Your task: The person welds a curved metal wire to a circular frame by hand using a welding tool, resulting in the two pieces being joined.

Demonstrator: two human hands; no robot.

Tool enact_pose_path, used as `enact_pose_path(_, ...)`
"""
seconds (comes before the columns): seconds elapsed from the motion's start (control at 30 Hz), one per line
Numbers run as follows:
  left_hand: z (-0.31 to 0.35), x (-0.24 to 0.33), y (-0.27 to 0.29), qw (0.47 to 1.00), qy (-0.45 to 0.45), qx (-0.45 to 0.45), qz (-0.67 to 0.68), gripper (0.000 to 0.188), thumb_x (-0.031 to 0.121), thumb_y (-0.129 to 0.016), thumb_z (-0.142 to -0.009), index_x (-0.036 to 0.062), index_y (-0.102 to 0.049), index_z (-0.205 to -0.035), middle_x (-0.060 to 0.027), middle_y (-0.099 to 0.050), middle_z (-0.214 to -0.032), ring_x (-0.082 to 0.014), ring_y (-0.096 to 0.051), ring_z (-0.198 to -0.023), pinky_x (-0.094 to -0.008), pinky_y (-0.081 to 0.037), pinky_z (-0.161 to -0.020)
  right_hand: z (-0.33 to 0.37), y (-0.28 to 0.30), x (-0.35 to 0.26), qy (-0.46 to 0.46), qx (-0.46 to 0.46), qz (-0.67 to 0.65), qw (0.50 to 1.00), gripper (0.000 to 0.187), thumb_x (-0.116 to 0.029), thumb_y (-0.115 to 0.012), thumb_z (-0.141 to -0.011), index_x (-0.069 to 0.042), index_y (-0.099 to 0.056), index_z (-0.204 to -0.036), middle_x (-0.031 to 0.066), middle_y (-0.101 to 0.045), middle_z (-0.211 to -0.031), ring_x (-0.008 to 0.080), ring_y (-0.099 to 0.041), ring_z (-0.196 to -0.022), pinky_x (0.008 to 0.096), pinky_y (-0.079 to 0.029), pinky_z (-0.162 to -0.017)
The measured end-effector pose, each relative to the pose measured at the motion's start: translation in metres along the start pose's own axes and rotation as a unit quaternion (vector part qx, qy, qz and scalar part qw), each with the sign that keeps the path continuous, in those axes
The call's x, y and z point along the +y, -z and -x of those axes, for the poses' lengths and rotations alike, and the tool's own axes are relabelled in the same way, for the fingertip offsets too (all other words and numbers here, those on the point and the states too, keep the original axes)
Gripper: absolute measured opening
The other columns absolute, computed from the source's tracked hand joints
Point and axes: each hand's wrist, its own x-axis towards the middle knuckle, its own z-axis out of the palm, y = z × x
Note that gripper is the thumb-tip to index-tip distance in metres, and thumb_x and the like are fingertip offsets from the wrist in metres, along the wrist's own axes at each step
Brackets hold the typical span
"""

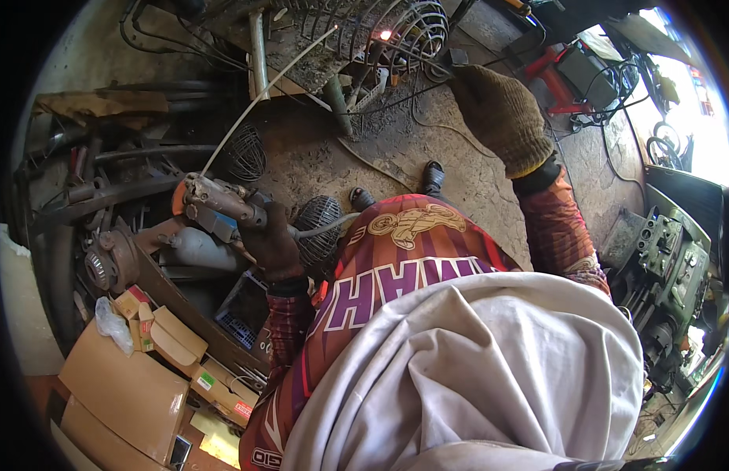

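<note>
My left hand (275,245), in a dark glove, is closed round a worn welding electrode holder (225,201). From its jaw a long pale welding rod (272,86) slants up and to the right over the workbench. A grey cable (327,228) trails from that hand towards my body. My right hand (502,118), in a brown knitted glove, is closed at the far right of the bench on what looks like a thin dark metal rod (424,60). This rod runs to a small glowing spot (386,34) beside a round wire cage (419,27). The right fingertips are partly hidden.
More wire cages (319,224) stand on the floor to the left. Scrap metal, a grey cylinder (200,250) and cardboard boxes (129,385) crowd the left side. Cables cross the concrete floor (380,133). A red-framed machine (554,82) and a greasy engine-like block (670,263) are on the right.
</note>
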Motion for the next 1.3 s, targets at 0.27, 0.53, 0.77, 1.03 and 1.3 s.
enact_pose_path(0.27, -0.002, 0.008, -0.007, 0.999, -0.014, -0.004, -0.043, 0.030, 0.013, -0.066, -0.087, -0.0008, -0.056, -0.111, -0.0042, -0.057, -0.091, -0.0121, -0.055, -0.074, -0.0292, -0.047, -0.063, -0.019, 0.028, -0.049, -0.074, -0.080, 0.104, 0.989, 0.020, -0.029, -0.058, -0.097, -0.013, -0.071, -0.101, 0.0117, -0.071, -0.084, 0.0339, -0.071, -0.078, 0.0449, -0.057, -0.064)
enact_pose_path(0.53, -0.001, -0.001, -0.008, 1.000, 0.003, 0.013, 0.003, 0.030, 0.013, -0.065, -0.087, -0.0023, -0.056, -0.111, -0.0068, -0.057, -0.093, -0.0124, -0.057, -0.076, -0.0287, -0.048, -0.062, -0.033, 0.020, -0.049, 0.000, -0.128, 0.104, 0.986, 0.021, -0.028, -0.056, -0.097, -0.015, -0.072, -0.102, 0.0115, -0.072, -0.084, 0.0335, -0.071, -0.078, 0.0452, -0.057, -0.065)
enact_pose_path(0.77, -0.007, -0.008, -0.005, 0.996, -0.061, 0.018, -0.070, 0.020, 0.015, -0.067, -0.089, 0.0005, -0.059, -0.099, -0.0033, -0.059, -0.085, -0.0107, -0.057, -0.067, -0.0279, -0.047, -0.058, -0.020, -0.012, -0.010, 0.031, -0.039, 0.062, 0.997, 0.022, -0.031, -0.059, -0.097, -0.016, -0.073, -0.106, 0.0103, -0.073, -0.087, 0.0317, -0.072, -0.079, 0.0439, -0.058, -0.066)
enact_pose_path(1.03, -0.020, -0.012, -0.008, 0.998, -0.006, -0.063, -0.017, 0.013, 0.012, -0.064, -0.090, 0.0025, -0.058, -0.095, -0.0001, -0.057, -0.076, -0.0089, -0.054, -0.059, -0.0252, -0.041, -0.048, -0.021, -0.014, -0.003, 0.012, -0.084, 0.067, 0.994, 0.022, -0.032, -0.063, -0.095, -0.018, -0.074, -0.109, 0.0092, -0.073, -0.087, 0.0313, -0.072, -0.079, 0.0421, -0.058, -0.065)
enact_pose_path(1.3, -0.013, 0.000, -0.018, 0.997, -0.027, -0.022, -0.065, 0.022, 0.015, -0.065, -0.090, 0.0011, -0.058, -0.106, -0.0043, -0.059, -0.087, -0.0130, -0.058, -0.070, -0.0277, -0.048, -0.057, -0.007, 0.010, -0.028, -0.047, -0.097, 0.045, 0.993, 0.022, -0.029, -0.064, -0.094, -0.016, -0.073, -0.109, 0.0107, -0.074, -0.089, 0.0322, -0.072, -0.081, 0.0430, -0.058, -0.068)
